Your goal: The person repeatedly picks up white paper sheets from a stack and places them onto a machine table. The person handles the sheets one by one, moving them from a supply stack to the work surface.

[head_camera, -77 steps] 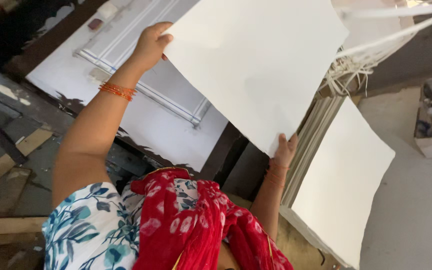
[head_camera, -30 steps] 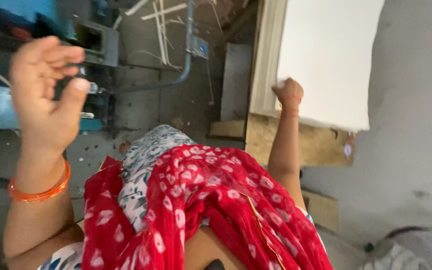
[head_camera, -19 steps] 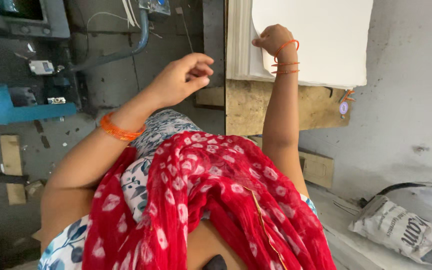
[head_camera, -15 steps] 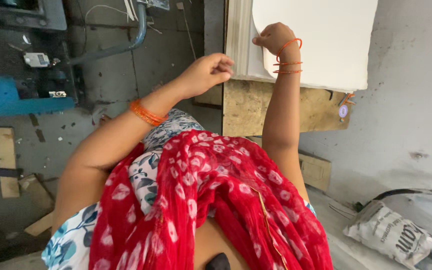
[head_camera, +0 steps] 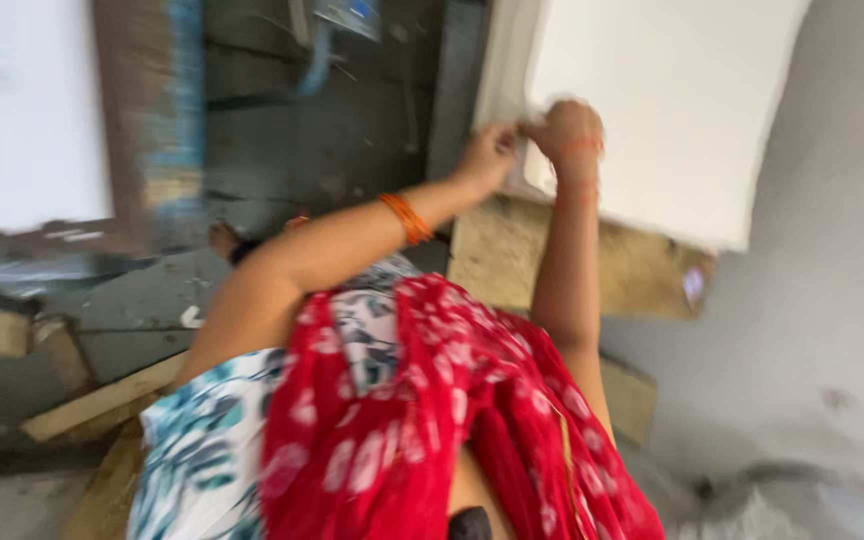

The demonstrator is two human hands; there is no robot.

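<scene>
A: Both hands are up at the near corner of the paper stack (head_camera: 672,110). The left hand (head_camera: 487,158) pinches at the edge, fingers curled onto it.

B: And the right hand (head_camera: 570,130)?

A: Clenched into a fist right beside the left, resting on the same corner. The blur hides whether its grip has a sheet.

B: Where does the stack sit?

A: On a wooden pallet (head_camera: 602,265), just below both grips, against the grey wall (head_camera: 832,300).

B: How far along?

A: I'd say a sheet is only being separated; nothing is lifted clear, the pile looks thick.
</scene>
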